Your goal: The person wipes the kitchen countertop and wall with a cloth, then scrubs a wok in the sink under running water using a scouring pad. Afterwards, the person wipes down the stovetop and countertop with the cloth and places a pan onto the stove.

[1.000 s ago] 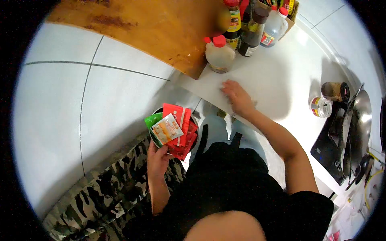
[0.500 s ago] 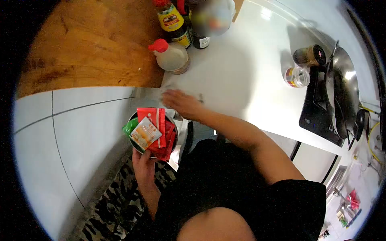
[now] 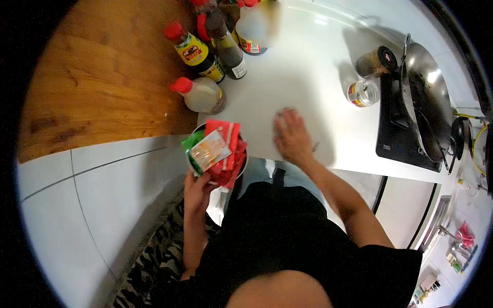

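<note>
My left hand (image 3: 198, 192) grips the near rim of a round metal bowl (image 3: 247, 160), which is held at the counter's front edge. Inside it lie red packets (image 3: 228, 143), a white and orange sachet (image 3: 210, 150) and a green packet (image 3: 192, 139); they hide most of the bowl. My right hand (image 3: 292, 136) is palm down on the white counter (image 3: 272, 87), its fingers extended and slightly blurred. A small dark mark shows by its wrist. Whether anything lies beneath the palm cannot be seen.
Several bottles, including a yellow-labelled sauce bottle (image 3: 193, 51) and a red-capped squat bottle (image 3: 204, 96), stand by the wooden board (image 3: 97, 72). To the right are a dark-lidded jar (image 3: 375, 61), a clear jar (image 3: 363, 93) and a wok (image 3: 429, 97) on a black cooktop (image 3: 393, 146).
My right hand has swept to the right across the counter, away from the bowl. The bowl in my left hand sits slightly higher and farther right in view. The view itself has shifted.
</note>
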{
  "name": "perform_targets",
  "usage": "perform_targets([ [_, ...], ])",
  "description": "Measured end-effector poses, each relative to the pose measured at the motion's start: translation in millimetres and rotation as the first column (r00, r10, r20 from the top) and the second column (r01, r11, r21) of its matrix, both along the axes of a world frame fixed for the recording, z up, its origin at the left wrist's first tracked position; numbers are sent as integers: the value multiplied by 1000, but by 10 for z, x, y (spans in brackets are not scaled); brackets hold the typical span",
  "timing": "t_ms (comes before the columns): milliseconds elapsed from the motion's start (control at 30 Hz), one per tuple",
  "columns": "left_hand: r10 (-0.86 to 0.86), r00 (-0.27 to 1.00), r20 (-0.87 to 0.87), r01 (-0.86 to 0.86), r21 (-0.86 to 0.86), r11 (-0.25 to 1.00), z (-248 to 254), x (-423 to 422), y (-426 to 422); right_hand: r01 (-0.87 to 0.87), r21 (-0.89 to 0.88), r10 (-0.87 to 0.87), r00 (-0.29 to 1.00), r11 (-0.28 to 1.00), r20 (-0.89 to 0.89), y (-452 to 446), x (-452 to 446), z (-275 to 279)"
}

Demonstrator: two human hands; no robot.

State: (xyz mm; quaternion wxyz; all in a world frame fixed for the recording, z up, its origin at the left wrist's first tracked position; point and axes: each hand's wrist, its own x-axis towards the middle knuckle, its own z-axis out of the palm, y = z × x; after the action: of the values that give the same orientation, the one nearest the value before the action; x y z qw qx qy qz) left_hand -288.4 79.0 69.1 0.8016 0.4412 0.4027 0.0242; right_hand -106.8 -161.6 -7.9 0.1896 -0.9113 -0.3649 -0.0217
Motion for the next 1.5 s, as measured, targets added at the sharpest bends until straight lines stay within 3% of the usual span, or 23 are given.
perform_targets([
  [167,-163,986,45,164,-9,986,-265,803,-249,-82,14,81,996,997,28,86,49,-90],
  [267,-229,968,106,232,-25,972,-469,1087,-298,59,-81,-58,998,995,5,-321,154,-92],
  [367,-284,958,30,284,27,959,-733,1225,-290,233,-220,-242,970,947,-13,-775,260,-105],
  [467,-226,970,89,227,-4,974,-801,1352,-345,282,-111,-282,959,953,9,-988,248,-70],
  [567,-193,968,161,202,-39,979,-726,1427,-418,291,-128,-296,955,948,-20,-978,238,-62],
  [667,-229,972,48,228,12,973,-637,1362,-407,282,-147,-283,959,948,14,-978,249,-168],
  [700,-284,955,-89,291,74,954,-601,1310,-394,286,-162,-283,958,944,44,-1002,249,-183],
  [733,-325,918,-227,360,130,924,-532,1232,-415,296,-258,-314,949,920,-32,-944,283,-33],
  [800,-323,891,-318,441,440,783,-256,1006,-564,285,-103,-289,957,953,-27,-995,274,-91],
  [900,-532,810,-247,496,772,398,194,1190,-863,246,-11,-246,968,969,-48,-990,338,62],
  [967,-678,730,-87,323,918,230,178,1635,-1151,406,340,-283,890,848,-357,-1082,362,-30],
  [1000,-735,678,28,346,869,352,116,1936,-1380,495,478,-242,834,725,-496,-1139,413,-104],
  [1033,-797,602,41,258,935,243,93,2263,-1598,630,537,-391,773,561,-500,-1262,484,-212],
  [1067,-837,521,166,201,929,309,-176,2584,-1815,723,584,-515,682,369,-520,-1418,581,-285],
  [1100,-886,460,63,214,960,180,-96,3008,-2226,728,659,-519,645,191,-561,-1578,901,-166],
  [1133,-891,454,30,275,946,172,-222,3172,-2428,715,699,-519,594,-9,-615,-1727,1205,-43],
  [1200,-899,437,10,223,968,119,-342,3433,-2756,739,669,-357,605,-83,-712,-1941,1663,-259],
  [1267,-864,499,66,196,963,187,-388,3546,-2931,755,655,-349,622,29,-701,-2089,1992,-363],
  [1300,-859,506,83,203,956,212,-424,3588,-2982,717,696,-308,671,39,-674,-2099,2100,-360],
  [1333,-850,518,101,207,949,239,-448,3624,-3002,649,760,-205,740,-30,-640,-2102,2217,-359],
  [1400,-819,564,107,208,941,266,-481,3627,-2889,654,756,-152,748,3,-646,-2184,2473,-362],
  [1500,-740,665,100,159,949,271,-296,3576,-2578,664,717,-291,743,211,-603,-2075,2544,-88],
])
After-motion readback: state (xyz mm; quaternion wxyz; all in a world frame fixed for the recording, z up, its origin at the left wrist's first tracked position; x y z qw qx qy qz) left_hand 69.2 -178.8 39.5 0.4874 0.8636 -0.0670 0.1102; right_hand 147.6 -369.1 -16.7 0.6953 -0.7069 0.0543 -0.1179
